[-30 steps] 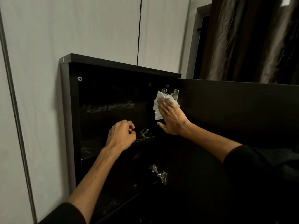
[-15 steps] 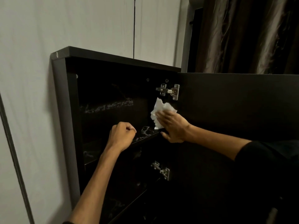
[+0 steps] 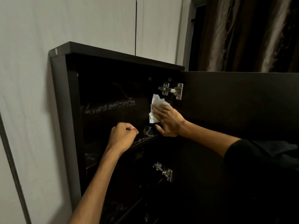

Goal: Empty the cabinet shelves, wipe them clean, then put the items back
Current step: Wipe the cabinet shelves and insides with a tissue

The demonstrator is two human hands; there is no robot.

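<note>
Fingers (image 3: pixel 161 110) of the right hand (image 3: pixel 169 122) press flat on a white tissue (image 3: pixel 156 102) inside the cabinet (image 3: pixel 113 50); left hand (image 3: pixel 123 135) fisted, empty.

Pale wall (image 3: pixel 97 21), dark brown curtain (image 3: pixel 242 33), dim light

we have a single view, from the camera on our head, with no second view to share the scene. it faces forward and slightly down at the open cabinet (image 3: pixel 69 126), from just above its top and close in front: our left hand (image 3: pixel 123 136) and right hand (image 3: pixel 168 122) reach into it mid-frame. the wide lens also takes in the wall (image 3: pixel 32 78) left of the cabinet and the curtain (image 3: pixel 242 38) above its door (image 3: pixel 234 102). the cabinet's lower part seems to run out of frame, but it is too dark to be sure.
</note>
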